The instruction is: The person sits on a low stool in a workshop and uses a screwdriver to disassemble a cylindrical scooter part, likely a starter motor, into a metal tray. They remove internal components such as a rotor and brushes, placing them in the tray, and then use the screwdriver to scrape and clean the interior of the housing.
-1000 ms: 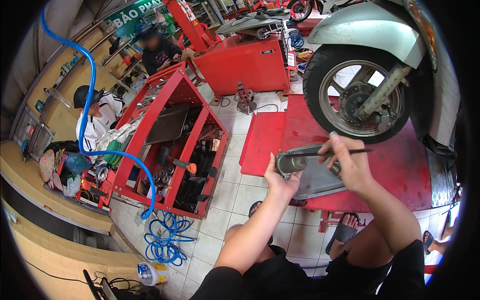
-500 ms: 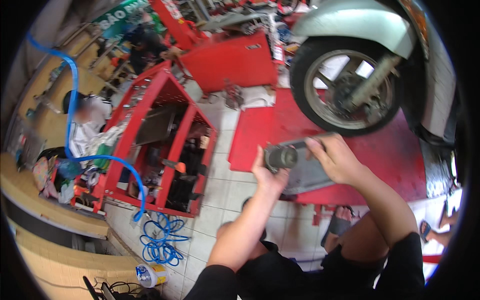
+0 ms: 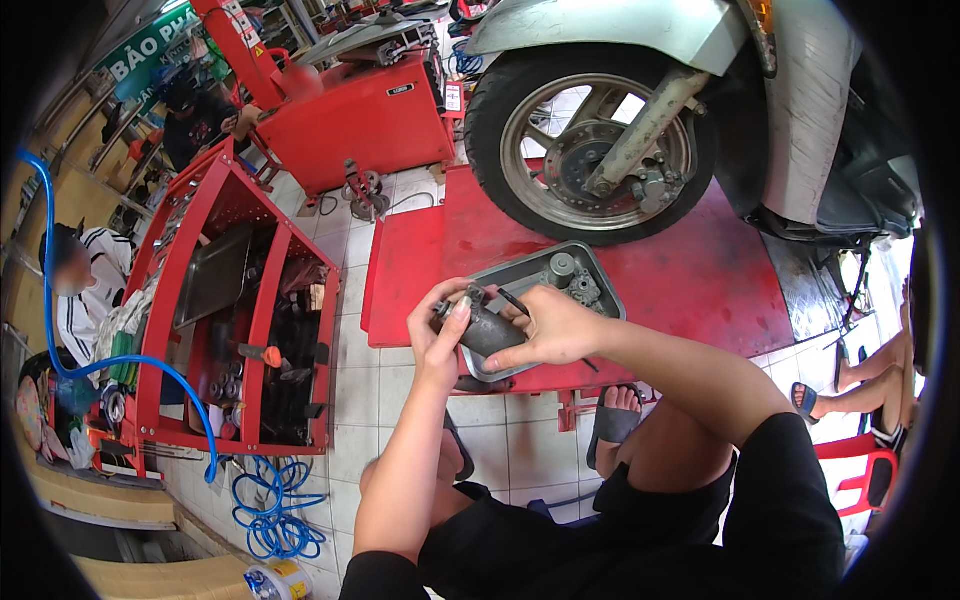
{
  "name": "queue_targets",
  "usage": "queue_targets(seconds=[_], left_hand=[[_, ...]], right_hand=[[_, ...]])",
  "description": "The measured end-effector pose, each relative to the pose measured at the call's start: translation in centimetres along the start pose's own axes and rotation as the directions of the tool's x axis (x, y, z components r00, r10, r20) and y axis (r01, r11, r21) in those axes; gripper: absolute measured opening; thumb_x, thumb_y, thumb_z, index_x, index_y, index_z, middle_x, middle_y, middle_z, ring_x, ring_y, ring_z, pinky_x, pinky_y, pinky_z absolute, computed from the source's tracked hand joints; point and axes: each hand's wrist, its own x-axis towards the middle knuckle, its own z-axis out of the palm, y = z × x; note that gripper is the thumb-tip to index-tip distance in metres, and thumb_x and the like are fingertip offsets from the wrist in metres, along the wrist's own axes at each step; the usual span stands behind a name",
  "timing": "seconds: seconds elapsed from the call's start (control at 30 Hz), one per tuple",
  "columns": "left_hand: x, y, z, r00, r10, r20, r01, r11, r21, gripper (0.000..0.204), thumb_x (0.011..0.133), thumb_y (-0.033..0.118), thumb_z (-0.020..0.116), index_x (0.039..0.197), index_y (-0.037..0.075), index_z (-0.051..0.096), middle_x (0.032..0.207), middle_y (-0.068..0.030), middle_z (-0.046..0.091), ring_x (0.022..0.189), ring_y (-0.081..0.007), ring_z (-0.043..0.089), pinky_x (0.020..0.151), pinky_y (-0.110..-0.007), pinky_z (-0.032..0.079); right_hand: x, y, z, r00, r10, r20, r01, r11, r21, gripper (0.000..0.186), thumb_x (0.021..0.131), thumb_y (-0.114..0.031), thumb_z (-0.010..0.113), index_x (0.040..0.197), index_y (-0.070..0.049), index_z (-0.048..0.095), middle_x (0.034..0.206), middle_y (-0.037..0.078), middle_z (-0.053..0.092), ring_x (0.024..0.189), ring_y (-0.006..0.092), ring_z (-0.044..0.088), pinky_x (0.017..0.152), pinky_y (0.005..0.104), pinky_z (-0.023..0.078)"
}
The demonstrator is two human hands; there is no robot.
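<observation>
A dark grey metal cylinder that looks like a starter motor (image 3: 492, 332) is held between my hands, over the near edge of a grey metal tray (image 3: 612, 283). My left hand (image 3: 437, 325) is closed round its fitted end, the thumb lying on top. At the other end, my right hand (image 3: 555, 328) grips the body with thumb and fingers. A thin black rod (image 3: 513, 301) sticks out by the right fingers; whether they hold it is hard to tell. In the tray lie a round metal part (image 3: 562, 268) and a cast metal piece (image 3: 583, 291).
The tray rests on a red lift platform (image 3: 700, 300) below a scooter's front wheel (image 3: 590, 150). At left stands a red tool cart (image 3: 330, 330), with a blue hose (image 3: 275, 505) coiled on the tiles. Two people are at the far left; another person's legs (image 3: 870, 375) show at right.
My right hand has come down from above the tray onto the motor. The motor has turned from end-on to lying sideways. The whole view has shifted, showing more of the tray.
</observation>
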Motion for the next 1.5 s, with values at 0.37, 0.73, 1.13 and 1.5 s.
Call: queue_targets(seconds=[0.37, 0.73, 1.13, 1.5], left_hand=[[-0.4, -0.2, 2.0, 0.781, -0.577, -0.241, 0.264, 0.653, -0.710, 0.076, 0.091, 0.071, 0.054, 0.124, 0.003, 0.057, 0.119, -0.0197, 0.063, 0.120, -0.0317, 0.057, 0.108, -0.044, 0.043], [-0.5, -1.1, -2.0, 0.570, -0.693, -0.441, 0.160, 0.620, -0.768, 0.062, 0.089, 0.063, 0.064, 0.103, 0.002, 0.061, 0.091, -0.0126, 0.065, 0.095, -0.0290, 0.065, 0.085, -0.040, 0.056], [-0.8, -0.9, -4.0, 0.630, -0.707, -0.321, 0.070, 0.463, -0.884, 0.060, 0.085, 0.065, 0.067, 0.095, 0.006, 0.060, 0.085, -0.0121, 0.066, 0.083, -0.0276, 0.066, 0.079, -0.040, 0.057], [-0.2, -0.6, -3.3, 0.603, -0.724, -0.335, 0.068, 0.465, -0.883, 0.059, 0.083, 0.065, 0.070, 0.092, 0.007, 0.061, 0.080, -0.0084, 0.063, 0.078, -0.0239, 0.064, 0.075, -0.037, 0.057]], right_hand=[[0.5, -2.6, 2.1, 0.977, -0.014, -0.212, -0.038, 0.970, -0.239, 0.054, 0.074, -0.043, 0.081, 0.094, 0.006, 0.071, 0.076, 0.029, 0.067, 0.078, 0.0424, 0.070, 0.076, 0.0456, 0.056], [3.9, 8.2, 1.1, 0.956, 0.205, 0.209, -0.089, 0.883, -0.461, 0.033, 0.077, -0.027, 0.077, 0.100, -0.004, 0.072, 0.091, 0.016, 0.073, 0.087, 0.0320, 0.071, 0.078, 0.0430, 0.055], [6.2, 13.8, 5.9, 0.981, 0.137, 0.137, -0.033, 0.815, -0.578, 0.022, 0.084, -0.020, 0.070, 0.103, -0.010, 0.073, 0.100, 0.019, 0.072, 0.099, 0.0380, 0.068, 0.088, 0.0487, 0.054], [6.3, 14.1, 7.2, 0.990, 0.100, 0.095, -0.018, 0.779, -0.627, 0.022, 0.090, -0.023, 0.065, 0.102, -0.006, 0.071, 0.101, 0.020, 0.071, 0.099, 0.0400, 0.068, 0.085, 0.0500, 0.054]])
